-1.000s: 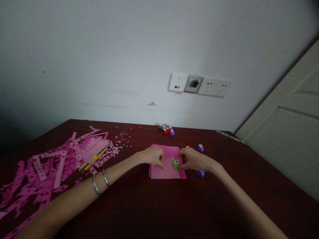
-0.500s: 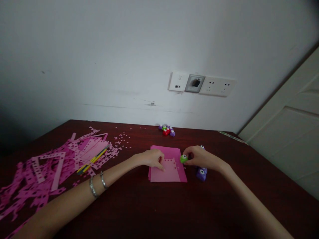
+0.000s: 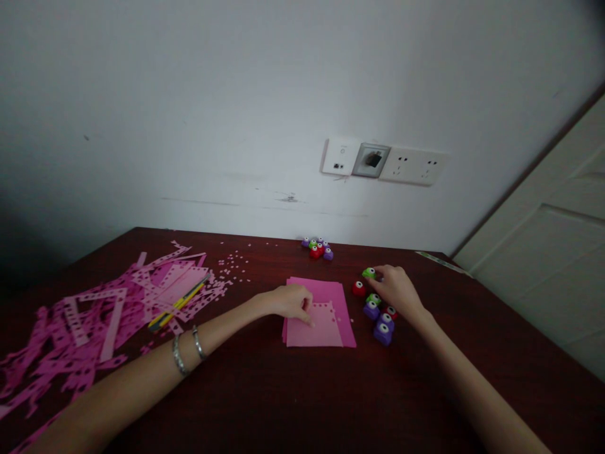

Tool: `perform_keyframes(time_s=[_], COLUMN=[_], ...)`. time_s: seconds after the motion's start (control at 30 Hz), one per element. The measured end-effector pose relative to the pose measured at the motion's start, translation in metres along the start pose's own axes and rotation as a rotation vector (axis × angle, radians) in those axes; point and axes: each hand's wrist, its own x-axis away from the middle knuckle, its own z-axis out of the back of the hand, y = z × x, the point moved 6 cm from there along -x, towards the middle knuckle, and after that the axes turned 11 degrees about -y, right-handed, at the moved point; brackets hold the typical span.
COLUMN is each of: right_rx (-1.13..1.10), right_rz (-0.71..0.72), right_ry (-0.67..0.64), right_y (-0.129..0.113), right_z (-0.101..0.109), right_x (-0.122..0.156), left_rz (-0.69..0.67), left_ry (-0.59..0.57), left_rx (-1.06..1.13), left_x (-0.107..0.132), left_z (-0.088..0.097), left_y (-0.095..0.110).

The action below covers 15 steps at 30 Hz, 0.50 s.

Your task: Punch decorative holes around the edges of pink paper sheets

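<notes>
My left hand (image 3: pixel 290 302) rests with curled fingers on a small stack of pink paper sheets (image 3: pixel 321 312) in the middle of the dark wooden table (image 3: pixel 293 397), pinning the top sheet with a punched edge. My right hand (image 3: pixel 397 289) is off to the right of the stack, its fingers pinched on a small green paper punch (image 3: pixel 368 273) held just above the table. Beside it lies a cluster of little punches: a red one (image 3: pixel 358 288), a green one (image 3: pixel 374 298) and purple ones (image 3: pixel 382 328).
A heap of punched pink paper strips (image 3: pixel 94 315) with a yellow-black utility knife (image 3: pixel 177 304) covers the table's left. Pink confetti (image 3: pixel 231 261) is scattered nearby. Another group of small punches (image 3: pixel 316 247) sits by the wall under sockets (image 3: pixel 382 161). A door (image 3: pixel 553 252) stands right.
My right hand has lifted the green punch off the pink sheet and carried it right and back, to the far side of the punch cluster. My left hand stayed on the paper.
</notes>
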Motion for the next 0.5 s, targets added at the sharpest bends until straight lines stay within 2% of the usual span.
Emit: perform_keyframes(time_s=[0.1,0.3,0.5], right_rx=[0.007,0.054,0.028], right_rz=[-0.006,-0.046,-0.066], right_ry=[-0.01,-0.109,-0.125], right_y=[0.003,0.006,0.007], right_z=[-0.004,-0.014,-0.014], right_x=[0.0,-0.003,-0.002], left_rz=[0.003,-0.002,0.001], left_ry=[0.0,0.006,0.013], left_rx=[0.005,0.005,0.012], left_x=[0.001,0.002,0.002], left_z=[0.0,0.001,0.001], left_y=[0.0,0.001,0.002])
